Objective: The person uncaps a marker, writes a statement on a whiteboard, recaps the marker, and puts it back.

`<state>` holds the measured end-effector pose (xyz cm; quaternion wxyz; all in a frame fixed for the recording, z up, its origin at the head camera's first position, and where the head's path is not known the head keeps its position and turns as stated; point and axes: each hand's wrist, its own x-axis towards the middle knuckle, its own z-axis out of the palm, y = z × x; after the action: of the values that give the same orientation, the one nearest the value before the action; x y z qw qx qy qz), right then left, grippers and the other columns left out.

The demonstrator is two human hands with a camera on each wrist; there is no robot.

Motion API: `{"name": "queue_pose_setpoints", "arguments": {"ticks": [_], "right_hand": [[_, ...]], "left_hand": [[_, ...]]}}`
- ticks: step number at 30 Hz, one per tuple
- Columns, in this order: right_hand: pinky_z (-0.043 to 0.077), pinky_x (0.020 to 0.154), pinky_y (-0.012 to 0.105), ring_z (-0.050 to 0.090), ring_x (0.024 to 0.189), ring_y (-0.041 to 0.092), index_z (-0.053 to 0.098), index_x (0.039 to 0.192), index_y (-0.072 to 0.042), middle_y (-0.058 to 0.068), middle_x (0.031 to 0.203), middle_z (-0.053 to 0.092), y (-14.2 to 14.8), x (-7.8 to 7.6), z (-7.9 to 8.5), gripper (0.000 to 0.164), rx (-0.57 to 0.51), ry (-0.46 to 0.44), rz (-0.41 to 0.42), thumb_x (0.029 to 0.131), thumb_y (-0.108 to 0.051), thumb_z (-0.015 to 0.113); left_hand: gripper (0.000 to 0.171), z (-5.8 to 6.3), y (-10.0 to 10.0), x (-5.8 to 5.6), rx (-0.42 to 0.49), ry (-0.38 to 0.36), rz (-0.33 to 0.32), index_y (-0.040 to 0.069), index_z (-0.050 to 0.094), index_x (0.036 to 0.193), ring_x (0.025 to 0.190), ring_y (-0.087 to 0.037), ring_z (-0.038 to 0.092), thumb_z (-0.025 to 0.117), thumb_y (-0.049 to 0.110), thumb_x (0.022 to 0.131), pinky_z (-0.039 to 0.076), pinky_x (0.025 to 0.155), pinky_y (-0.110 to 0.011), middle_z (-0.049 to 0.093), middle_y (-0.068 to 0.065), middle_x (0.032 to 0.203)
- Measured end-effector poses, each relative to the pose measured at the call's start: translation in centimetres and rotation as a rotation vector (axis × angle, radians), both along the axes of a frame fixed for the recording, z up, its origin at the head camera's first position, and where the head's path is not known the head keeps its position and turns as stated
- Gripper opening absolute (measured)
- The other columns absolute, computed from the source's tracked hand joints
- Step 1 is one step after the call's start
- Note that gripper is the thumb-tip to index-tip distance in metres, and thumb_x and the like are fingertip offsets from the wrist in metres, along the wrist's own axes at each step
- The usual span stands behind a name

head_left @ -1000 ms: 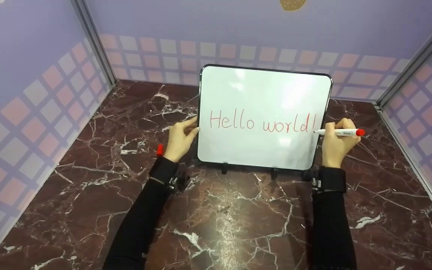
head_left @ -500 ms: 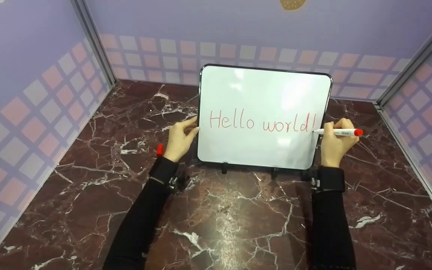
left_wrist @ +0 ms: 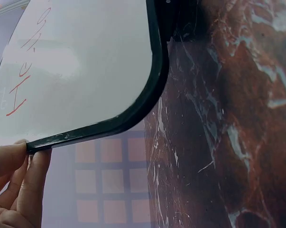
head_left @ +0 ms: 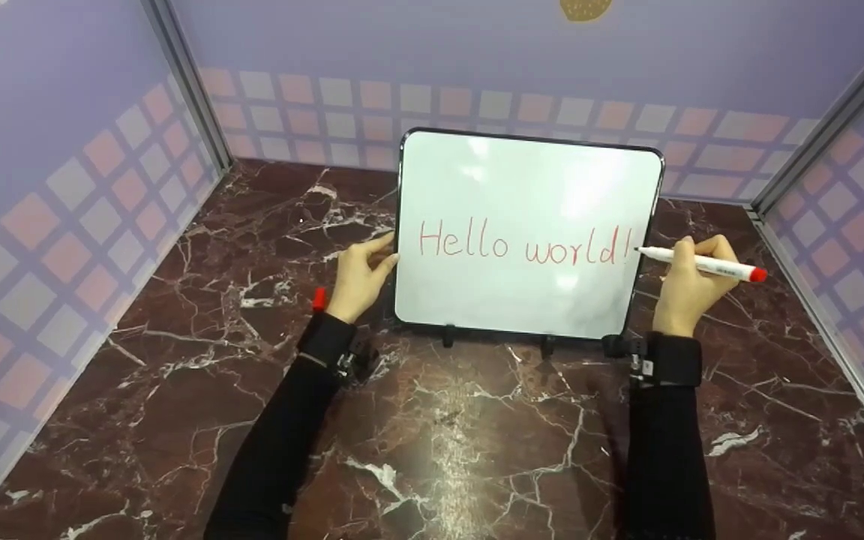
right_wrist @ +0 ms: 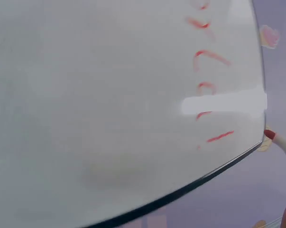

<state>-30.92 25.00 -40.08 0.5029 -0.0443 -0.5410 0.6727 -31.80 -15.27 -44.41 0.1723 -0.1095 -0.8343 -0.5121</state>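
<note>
A whiteboard [head_left: 522, 191] with a black frame stands tilted back on small dark feet. "Hello world!" is written across it in red. My left hand [head_left: 361, 277] pinches its left edge, thumb in front and fingers behind, as the left wrist view shows at the black frame [left_wrist: 100, 129]. My right hand [head_left: 691, 289] grips a white marker [head_left: 732, 268] with a red end. Uncapped, its tip points left at the board's right edge, beside the exclamation mark. In the right wrist view the marker [right_wrist: 284, 143] shows beyond the board's corner.
A red marker cap [head_left: 319, 300] stands on the dark marbled tabletop [head_left: 432, 465], just left of my left wrist. Purple panels with pink and white squares [head_left: 376, 94] enclose the table at the back and both sides.
A dot now shows beneath the stroke of the exclamation mark. My right hand has drawn the marker right and slightly up, away from the writing. My left hand stays put.
</note>
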Motion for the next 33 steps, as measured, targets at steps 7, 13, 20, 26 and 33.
{"name": "queue_pose_setpoints", "arguments": {"ticks": [7,13,20,26,33], "right_hand": [[0.028,0.039,0.020,0.033,0.044,0.011,0.034,0.058,-0.008,0.000,0.054,0.033,0.1,0.6,1.1,0.040,-0.333,0.125,0.216,0.085,0.018,0.050],[0.027,0.041,0.018,0.041,0.042,0.011,0.035,0.059,-0.007,0.002,0.051,0.038,0.4,0.7,1.3,0.040,-0.469,0.203,0.288,0.088,0.019,0.046],[0.026,0.043,0.018,0.040,0.045,0.011,0.035,0.060,-0.007,0.000,0.054,0.034,0.4,0.7,1.3,0.040,-0.486,0.200,0.308,0.090,0.018,0.046],[0.028,0.045,0.018,0.039,0.047,0.012,0.034,0.060,-0.007,0.001,0.056,0.034,0.4,0.8,1.4,0.041,-0.496,0.200,0.324,0.090,0.017,0.048],[0.025,0.044,0.016,0.039,0.050,0.011,0.036,0.064,-0.007,0.002,0.060,0.038,0.5,1.3,1.9,0.038,-0.536,0.167,0.332,0.091,0.015,0.051]], "left_hand": [[0.037,0.8,-2.0,-0.3,-0.189,-0.018,0.043,0.000,0.063,0.130,0.112,-0.034,0.067,0.062,0.018,0.098,0.052,0.101,-0.044,0.066,-0.020,0.126],[0.044,0.2,-4.5,0.0,-0.568,-0.133,0.354,-0.008,0.065,0.121,0.105,-0.045,0.066,0.074,0.021,0.088,0.056,0.088,-0.054,0.068,-0.028,0.115],[0.044,-1.0,-5.3,-0.1,-0.771,-0.398,0.453,-0.005,0.069,0.109,0.104,-0.046,0.067,0.083,0.024,0.079,0.058,0.080,-0.058,0.069,-0.028,0.113],[0.025,-1.2,-5.3,-0.3,-0.759,-0.442,0.468,-0.004,0.068,0.111,0.106,-0.047,0.066,0.056,-0.003,0.088,0.056,0.082,-0.062,0.067,-0.028,0.117],[0.023,0.0,-5.1,0.0,-0.749,-0.323,0.452,-0.006,0.068,0.106,0.097,-0.048,0.068,0.061,-0.002,0.084,0.058,0.077,-0.058,0.070,-0.029,0.108]]}}
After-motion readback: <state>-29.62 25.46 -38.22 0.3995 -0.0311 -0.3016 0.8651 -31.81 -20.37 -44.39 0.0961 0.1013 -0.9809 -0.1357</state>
